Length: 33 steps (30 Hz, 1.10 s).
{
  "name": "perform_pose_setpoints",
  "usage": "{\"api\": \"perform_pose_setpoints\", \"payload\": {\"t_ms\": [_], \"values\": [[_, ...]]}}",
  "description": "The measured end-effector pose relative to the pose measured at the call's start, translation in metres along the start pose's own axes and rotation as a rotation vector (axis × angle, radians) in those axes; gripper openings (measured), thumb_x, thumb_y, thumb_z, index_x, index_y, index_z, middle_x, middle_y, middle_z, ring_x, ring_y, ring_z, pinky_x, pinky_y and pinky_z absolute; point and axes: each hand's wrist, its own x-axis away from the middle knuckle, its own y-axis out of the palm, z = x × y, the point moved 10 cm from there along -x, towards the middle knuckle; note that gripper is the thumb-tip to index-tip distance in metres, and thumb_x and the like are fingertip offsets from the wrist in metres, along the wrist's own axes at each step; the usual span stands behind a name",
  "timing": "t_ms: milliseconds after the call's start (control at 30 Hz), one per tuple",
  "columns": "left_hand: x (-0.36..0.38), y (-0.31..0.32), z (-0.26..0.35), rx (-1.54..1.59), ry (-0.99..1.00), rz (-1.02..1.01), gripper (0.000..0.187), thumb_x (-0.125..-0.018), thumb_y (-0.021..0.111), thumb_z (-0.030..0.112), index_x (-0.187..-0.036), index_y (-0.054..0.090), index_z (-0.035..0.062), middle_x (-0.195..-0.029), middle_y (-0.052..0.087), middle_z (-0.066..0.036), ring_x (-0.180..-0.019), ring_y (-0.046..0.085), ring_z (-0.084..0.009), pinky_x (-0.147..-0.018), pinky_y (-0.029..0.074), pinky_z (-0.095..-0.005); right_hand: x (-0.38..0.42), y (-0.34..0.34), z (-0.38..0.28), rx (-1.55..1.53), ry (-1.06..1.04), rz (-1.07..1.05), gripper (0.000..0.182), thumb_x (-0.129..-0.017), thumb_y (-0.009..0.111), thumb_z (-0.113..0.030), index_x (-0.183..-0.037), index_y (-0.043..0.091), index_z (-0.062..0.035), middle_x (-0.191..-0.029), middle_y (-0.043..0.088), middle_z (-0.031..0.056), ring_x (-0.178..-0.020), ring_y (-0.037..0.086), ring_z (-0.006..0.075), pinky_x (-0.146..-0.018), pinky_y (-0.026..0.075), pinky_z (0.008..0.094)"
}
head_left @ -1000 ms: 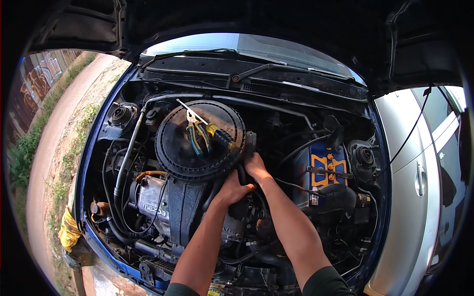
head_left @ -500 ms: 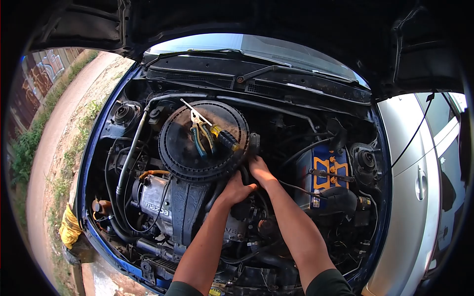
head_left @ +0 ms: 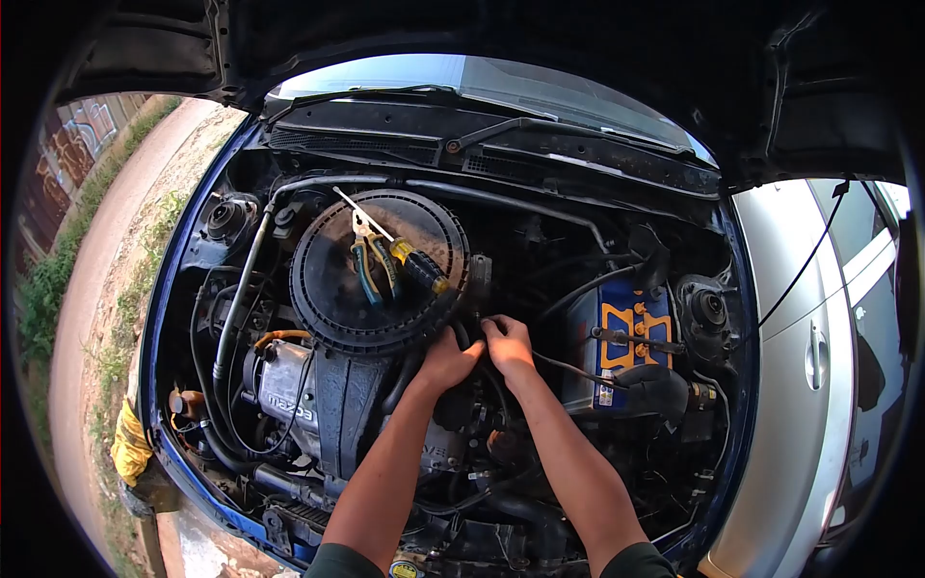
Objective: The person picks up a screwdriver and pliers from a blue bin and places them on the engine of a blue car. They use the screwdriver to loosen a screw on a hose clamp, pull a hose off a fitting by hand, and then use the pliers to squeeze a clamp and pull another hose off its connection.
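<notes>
My left hand (head_left: 447,362) reaches in at the front right edge of the round black air filter housing (head_left: 318,289). Its thumb shows beside a black hose (head_left: 462,337), but the other fingers are mostly hidden, closed around something under the rim. Just to the right, my right hand (head_left: 509,344) has its fingers bent together in a pinch near a small dark part; what they hold is too dark to make out. On the housing's lid lie pliers (head_left: 365,258) with teal and black handles and a screwdriver (head_left: 421,266) with a yellow and black handle.
A battery (head_left: 617,337) with orange markings sits to the right. The Mazda engine cover (head_left: 289,393) is to the left, among hoses. A raised hood (head_left: 482,29) hangs above. Beside the car stand a silver car (head_left: 785,385) and a yellow cloth (head_left: 130,443).
The view has shifted slightly, so the engine bay sits further left. My right hand has drawn back a little from the housing's edge, and its fingers now show bent together.
</notes>
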Motion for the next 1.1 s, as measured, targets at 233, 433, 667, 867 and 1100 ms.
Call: {"api": "perform_pose_setpoints", "payload": {"t_ms": [233, 433, 667, 867, 1100], "values": [[0.004, 0.002, -0.008, 0.205, -0.014, 0.071, 0.074, -0.102, 0.062, 0.040, -0.152, 0.042, -0.0112, -0.154, 0.048, -0.034, -0.149, 0.043, -0.0413, -0.123, 0.032, -0.0408, 0.006, 0.018, 0.015, -0.401, 0.321, -0.119, 0.051, -0.101, 0.072, -0.039, -0.123, 0.072, 0.0069, -0.108, 0.077, 0.0140, -0.097, 0.071, 0.0220, -0.090, 0.054, 0.0354], [0.003, 0.003, -0.006, 0.333, 0.051, 0.021, 0.075, -0.106, 0.056, 0.044, -0.154, 0.040, -0.0119, -0.159, 0.041, -0.036, -0.155, 0.033, -0.0421, -0.127, 0.024, -0.0405, 0.018, 0.011, 0.004, -0.533, 0.337, -0.062, 0.043, -0.093, 0.082, -0.023, -0.123, 0.069, 0.0046, -0.104, 0.076, 0.0123, -0.092, 0.070, 0.0185, -0.085, 0.055, 0.0320], [0.008, -0.002, -0.011, 0.433, -0.045, 0.028, 0.080, -0.111, 0.040, 0.055, -0.156, 0.038, -0.0107, -0.161, 0.040, -0.031, -0.155, 0.033, -0.0352, -0.127, 0.022, -0.0378, 0.007, 0.002, 0.003, -0.372, 0.087, 0.072, 0.024, -0.088, 0.085, -0.014, -0.106, 0.075, -0.0018, -0.100, 0.075, 0.0062, -0.090, 0.066, 0.0135, -0.081, 0.050, 0.0290], [0.010, 0.003, -0.018, 0.378, -0.077, -0.006, 0.083, -0.111, 0.041, 0.051, -0.156, 0.029, -0.0173, -0.165, 0.030, -0.037, -0.157, 0.027, -0.0393, -0.128, 0.020, -0.0382, 0.012, -0.008, -0.019, -0.055, -0.072, 0.050, 0.016, -0.088, 0.083, -0.013, -0.097, 0.076, -0.0007, -0.087, 0.075, 0.0059, -0.081, 0.067, 0.0122, -0.076, 0.052, 0.0296], [0.023, -0.001, 0.001, 0.051, 0.078, 0.003, 0.092, -0.109, 0.050, 0.044, -0.155, 0.008, -0.0250, -0.163, 0.021, -0.045, -0.160, 0.017, -0.0427, -0.130, 0.015, -0.0407, 0.024, -0.015, -0.025, 0.015, -0.190, -0.039, 0.012, -0.088, 0.077, -0.008, -0.096, 0.074, 0.0011, -0.090, 0.078, 0.0111, -0.088, 0.075, 0.0191, -0.081, 0.056, 0.0335]]}}
